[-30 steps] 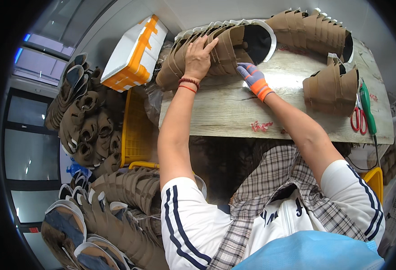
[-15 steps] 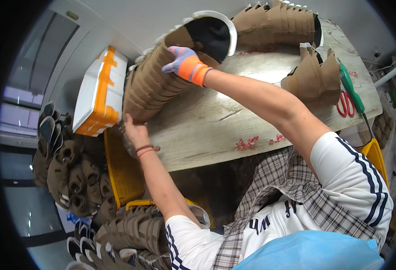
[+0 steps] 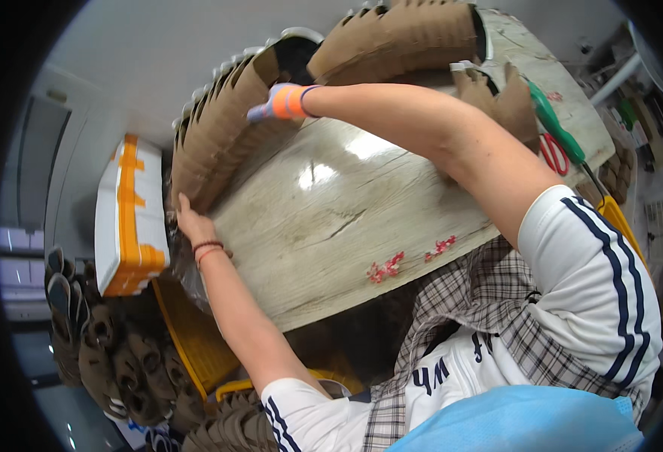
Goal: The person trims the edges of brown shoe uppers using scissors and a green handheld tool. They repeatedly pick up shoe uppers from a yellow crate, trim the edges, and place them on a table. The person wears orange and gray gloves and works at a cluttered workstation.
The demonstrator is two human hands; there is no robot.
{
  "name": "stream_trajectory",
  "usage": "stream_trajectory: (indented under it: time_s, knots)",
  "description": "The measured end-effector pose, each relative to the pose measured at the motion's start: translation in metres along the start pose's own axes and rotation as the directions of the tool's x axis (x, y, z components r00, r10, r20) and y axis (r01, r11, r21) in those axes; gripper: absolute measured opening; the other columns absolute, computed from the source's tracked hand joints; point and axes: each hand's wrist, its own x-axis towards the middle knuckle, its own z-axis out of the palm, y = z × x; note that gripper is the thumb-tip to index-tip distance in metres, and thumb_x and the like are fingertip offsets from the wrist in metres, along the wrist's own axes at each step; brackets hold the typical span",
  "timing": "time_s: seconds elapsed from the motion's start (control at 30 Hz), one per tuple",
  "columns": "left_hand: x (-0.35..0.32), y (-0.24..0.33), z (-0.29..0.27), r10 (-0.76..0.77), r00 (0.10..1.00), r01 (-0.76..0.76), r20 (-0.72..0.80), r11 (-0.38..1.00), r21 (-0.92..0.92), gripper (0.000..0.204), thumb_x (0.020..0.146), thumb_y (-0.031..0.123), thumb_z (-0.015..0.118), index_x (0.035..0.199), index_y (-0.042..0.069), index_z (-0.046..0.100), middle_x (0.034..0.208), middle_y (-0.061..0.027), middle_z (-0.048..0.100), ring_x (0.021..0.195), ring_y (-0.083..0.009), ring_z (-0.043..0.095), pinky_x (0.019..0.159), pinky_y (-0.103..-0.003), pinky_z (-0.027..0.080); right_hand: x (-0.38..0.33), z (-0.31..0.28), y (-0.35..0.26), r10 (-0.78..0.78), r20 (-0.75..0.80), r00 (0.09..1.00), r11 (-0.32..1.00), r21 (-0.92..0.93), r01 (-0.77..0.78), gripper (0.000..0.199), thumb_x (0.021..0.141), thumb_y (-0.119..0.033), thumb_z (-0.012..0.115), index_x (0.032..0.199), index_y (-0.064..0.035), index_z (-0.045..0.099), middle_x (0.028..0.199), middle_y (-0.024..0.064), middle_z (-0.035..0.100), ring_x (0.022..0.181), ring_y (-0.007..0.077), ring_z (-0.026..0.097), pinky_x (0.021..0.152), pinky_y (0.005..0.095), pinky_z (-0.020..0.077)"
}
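A long nested stack of brown fabric shoe uppers (image 3: 230,124) with white rims lies along the table's far left side. My right hand (image 3: 280,103), in a grey-purple glove with an orange cuff, grips the stack's near side towards its dark-lined end. My bare left hand (image 3: 196,224) holds the stack's nearer, left end, with some fingers hidden behind it. A second nested stack of brown uppers (image 3: 403,41) lies at the far edge. A smaller group of uppers (image 3: 504,102) stands on the right, partly behind my right forearm.
On the table (image 3: 331,218), a green-handled tool (image 3: 556,124) and red-handled scissors (image 3: 553,154) lie at the right. A white foam box (image 3: 132,218) with orange tape stands left. Below it are a yellow crate (image 3: 196,339) and piled brown uppers (image 3: 132,361).
The stack now lies closer to the second stack at the far edge, its dark-lined end lower and partly covered. Both hands stay on it. The whole view has swung slightly.
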Motion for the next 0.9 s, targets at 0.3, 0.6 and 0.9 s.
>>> stream_trajectory:
  time_s: [0.3,0.6,0.9]
  knots:
    - [-0.144,-0.030,0.157,0.155,0.890,-0.248,0.429,0.953,0.171,0.035,0.088,0.015,0.062,0.116,-0.004,0.054,0.120,-0.0168,0.054,0.106,-0.0240,0.055,0.081,-0.032,0.050,-0.136,-0.255,0.161,0.063,-0.693,0.719,0.959,-0.158,-0.236,0.041,0.076,-0.039,0.069,0.100,-0.0058,0.065,0.084,0.0179,0.067,0.076,0.0256,0.065,0.062,0.0371,0.0508]
    - [-0.144,-0.097,0.324,-0.216,0.802,0.008,0.557,0.936,0.351,0.046,0.088,0.016,0.061,0.129,0.003,0.046,0.122,-0.0070,0.054,0.107,-0.0202,0.052,0.082,-0.037,0.047,-0.157,-0.219,0.267,0.193,-0.373,0.907,0.926,0.374,-0.043,0.050,0.074,-0.037,0.078,0.092,0.0003,0.050,0.074,0.0063,0.058,0.056,0.0127,0.059,0.047,0.0261,0.0483]
    - [-0.195,-0.121,0.375,-0.203,0.648,0.097,0.735,0.978,0.184,0.036,0.091,0.008,0.054,0.125,0.002,0.044,0.123,-0.0068,0.052,0.113,-0.0212,0.048,0.090,-0.041,0.044,-0.170,-0.270,0.350,0.029,-0.546,0.837,0.961,-0.214,-0.173,0.031,0.088,-0.024,0.058,0.114,-0.0080,0.056,0.099,0.0193,0.062,0.089,0.0335,0.062,0.071,0.0434,0.0503]
